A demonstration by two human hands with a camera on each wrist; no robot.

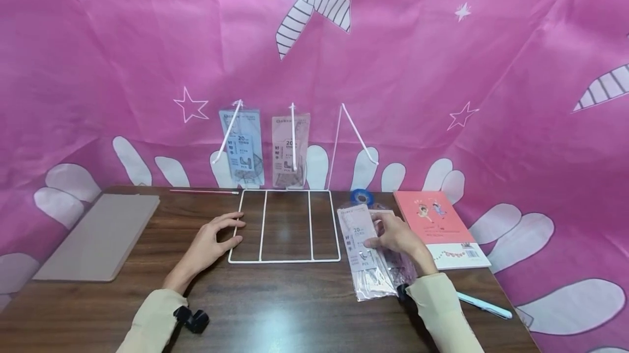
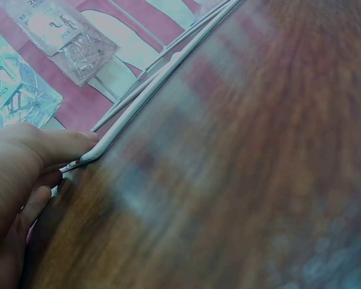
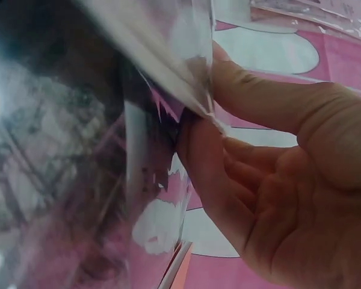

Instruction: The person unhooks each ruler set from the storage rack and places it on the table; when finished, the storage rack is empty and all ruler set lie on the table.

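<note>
My left hand rests at the left side of a white wire rack, fingers loosely bent and thumb apart. In the left wrist view, fingertips lie right at the corner of the white wire. With thumb and fingers my right hand pinches the edge of a clear plastic packet with a pale pink label marked 20. Another pink packet lies under and beside it, partly covered by the hand. On the rack's prongs hang a blue packet and a pink packet; the right prong holds nothing.
At the left lies a grey board, with a red pencil along the back edge. A blue tape roll sits behind the packets. On the right are a pink-and-white book and a light blue pen. A pink curtain stands behind.
</note>
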